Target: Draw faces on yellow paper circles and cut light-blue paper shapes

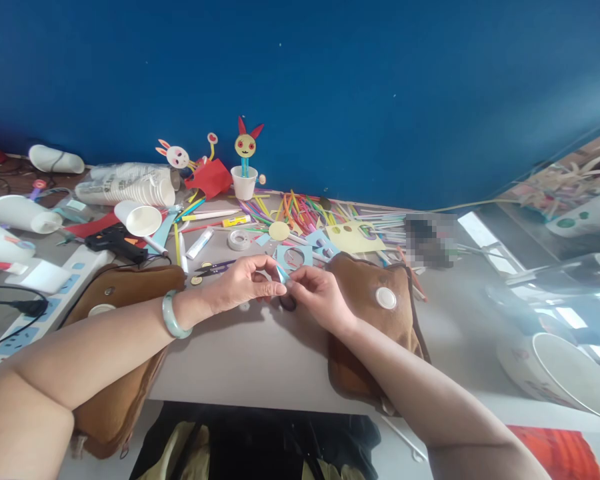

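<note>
Between the fingertips of my left hand [253, 283] and my right hand [320, 293] is a small light-blue piece of paper [282, 273]. Both hands pinch it above the grey table, near the middle of the view. Fingers cover much of the piece, so its full shape is hidden. Just behind the hands lies a blue paper sheet [280, 257] with a round hole cut in it. Scissors [217, 268] rest on the table beside my left hand, partly covered by it. A small yellow disc [196, 281] lies near them.
Brown cushions [367, 333] lie under both forearms. Colourful pipe cleaners [300, 210], a roll of tape [239, 240] and a glue stick [200, 244] are spread behind. A rabbit figure in a paper cup [244, 183] stands by the blue wall. A glue gun [116, 243] and power strip [55, 300] sit left.
</note>
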